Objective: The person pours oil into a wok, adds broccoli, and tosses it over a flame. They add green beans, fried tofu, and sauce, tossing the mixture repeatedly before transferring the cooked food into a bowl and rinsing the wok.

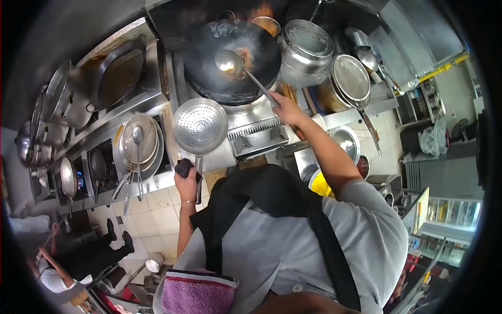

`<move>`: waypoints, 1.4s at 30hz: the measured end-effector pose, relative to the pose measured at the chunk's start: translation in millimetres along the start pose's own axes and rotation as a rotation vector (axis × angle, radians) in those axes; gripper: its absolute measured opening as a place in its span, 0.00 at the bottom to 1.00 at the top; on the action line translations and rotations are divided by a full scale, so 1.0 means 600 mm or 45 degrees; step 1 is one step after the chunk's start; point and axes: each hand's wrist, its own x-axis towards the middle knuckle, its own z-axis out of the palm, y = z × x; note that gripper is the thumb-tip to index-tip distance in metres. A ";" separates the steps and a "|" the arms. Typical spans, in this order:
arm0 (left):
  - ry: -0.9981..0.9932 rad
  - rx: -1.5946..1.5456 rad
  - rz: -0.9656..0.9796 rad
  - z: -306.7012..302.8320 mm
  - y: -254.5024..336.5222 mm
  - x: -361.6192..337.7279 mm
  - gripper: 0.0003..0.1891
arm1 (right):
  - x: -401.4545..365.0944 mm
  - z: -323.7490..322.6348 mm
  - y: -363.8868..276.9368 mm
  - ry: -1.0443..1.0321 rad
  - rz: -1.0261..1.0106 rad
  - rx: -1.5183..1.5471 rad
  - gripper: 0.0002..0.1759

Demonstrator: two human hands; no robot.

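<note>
My right hand [291,109] is closed round the long handle of a ladle [228,62]. The ladle's bowl hangs over the black wok [266,44], where reddish-brown food [241,73] steams at the middle. Down at the front left of the stove, my left hand [186,186] is closed at the handle of a wide perforated skimmer [201,126]. A dark bunched cloth [184,167] is at the same hand. The skimmer's round face lies in front of the wok, over the stove's edge.
Right of the wok stand a large metal pot [307,73] and a pot topped by a strainer [351,78]. Stacked pans [140,149] sit on the left burner. Flames [262,11] rise at the back. Another person [63,261] is at the lower left.
</note>
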 end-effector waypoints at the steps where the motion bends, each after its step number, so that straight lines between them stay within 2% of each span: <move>1: -0.017 0.009 0.004 0.001 -0.006 0.003 0.12 | 0.004 -0.002 0.001 0.026 -0.073 -0.068 0.41; 2: -0.090 0.016 -0.014 0.003 -0.011 0.009 0.12 | 0.013 -0.007 0.001 -0.023 0.161 -0.193 0.41; 5: -0.276 0.057 -0.032 0.026 0.015 0.025 0.13 | 0.043 0.014 0.015 0.177 0.244 -0.274 0.42; 7: -0.355 0.133 0.040 0.049 0.016 0.043 0.14 | 0.053 0.033 0.042 0.198 0.182 -0.273 0.42; 8: -0.432 0.105 -0.025 0.059 0.010 0.054 0.17 | 0.049 0.046 0.056 0.210 0.102 -0.274 0.43; 9: -0.532 0.154 -0.037 0.069 0.003 0.066 0.20 | 0.036 0.040 0.035 0.227 0.130 -0.262 0.43; 11: -0.707 0.129 -0.012 0.106 0.024 0.069 0.21 | 0.006 -0.009 -0.048 -0.083 0.321 -0.467 0.42; 13: -0.897 0.250 0.052 0.137 0.018 0.080 0.22 | -0.032 0.001 -0.038 -0.081 0.376 -0.539 0.39; 14: -0.971 0.381 0.208 0.150 0.004 0.086 0.23 | -0.052 0.010 -0.014 0.114 0.205 -0.546 0.39; 15: -1.009 0.398 0.206 0.159 0.000 0.087 0.23 | -0.074 0.015 0.000 0.319 0.038 -0.557 0.38; 16: -1.084 0.422 0.283 0.172 -0.001 0.085 0.22 | -0.109 0.000 -0.034 0.439 0.118 -0.725 0.39; 17: -1.181 0.439 0.366 0.191 -0.002 0.075 0.22 | -0.150 -0.011 -0.056 0.617 0.067 -0.737 0.38; 18: -1.253 0.271 0.155 0.204 0.024 0.049 0.22 | -0.198 -0.009 -0.065 0.651 0.084 -0.672 0.37; 19: -1.345 0.426 0.191 0.211 0.025 0.041 0.23 | -0.257 -0.012 -0.073 0.711 0.134 -0.629 0.36; 20: -1.352 0.371 0.124 0.223 0.027 0.021 0.23 | -0.315 -0.010 -0.071 0.759 0.116 -0.642 0.35; 21: -1.333 0.263 -0.042 0.234 0.056 -0.020 0.22 | -0.375 0.002 -0.068 0.805 0.114 -0.660 0.33; 22: -1.345 0.301 -0.218 0.240 0.040 -0.037 0.28 | -0.448 0.021 -0.074 0.845 0.222 -0.637 0.33; 24: -1.450 0.431 -0.211 0.258 0.028 -0.066 0.26 | -0.576 0.063 -0.086 0.915 0.421 -0.564 0.31; 25: -1.602 0.500 0.107 0.272 -0.030 -0.046 0.23 | -0.641 0.085 -0.094 0.948 0.504 -0.514 0.30; 26: -1.808 0.536 0.306 0.293 -0.124 0.022 0.20 | -0.706 0.108 -0.109 0.998 0.638 -0.536 0.29; 27: -1.517 0.862 0.339 0.299 -0.130 -0.002 0.18 | -0.771 0.130 -0.127 1.040 0.760 -0.547 0.28; 28: -1.474 0.917 0.379 0.307 -0.125 -0.030 0.19 | -0.838 0.147 -0.153 1.059 0.910 -0.578 0.27; 31: -1.752 0.898 0.485 0.336 -0.114 -0.144 0.21 | -1.062 0.247 -0.192 1.619 1.139 -0.572 0.19; 32: -1.860 0.909 0.509 0.342 -0.124 -0.189 0.21 | -1.134 0.279 -0.224 1.881 1.245 -0.495 0.15; 33: -1.985 0.922 0.524 0.345 -0.132 -0.241 0.22 | -1.209 0.336 -0.243 2.074 1.472 -0.604 0.15; 34: -2.086 0.924 0.530 0.350 -0.139 -0.291 0.22 | -1.286 0.379 -0.283 2.253 1.678 -0.526 0.16; 35: -2.195 0.928 0.537 0.354 -0.151 -0.342 0.23 | -1.351 0.426 -0.325 2.544 1.919 -0.161 0.16; 36: -2.330 0.951 0.554 0.354 -0.163 -0.395 0.24 | -1.432 0.486 -0.362 2.567 2.202 -0.438 0.16; 37: -2.429 0.934 0.553 0.358 -0.171 -0.444 0.24 | -1.512 0.530 -0.422 2.329 2.469 -0.846 0.16; 39: -2.674 0.886 0.570 0.357 -0.197 -0.543 0.26 | -1.652 0.598 -0.528 2.017 2.946 -0.999 0.19; 40: -2.779 0.846 0.552 0.342 -0.199 -0.599 0.26 | -1.721 0.652 -0.560 1.899 3.053 -1.023 0.20; 41: -2.779 0.850 0.555 0.327 -0.188 -0.645 0.26 | -1.784 0.700 -0.581 1.777 3.153 -1.047 0.21; 42: -2.783 0.879 0.306 0.300 -0.164 -0.719 0.27 | -1.844 0.745 -0.594 1.778 3.151 -1.044 0.21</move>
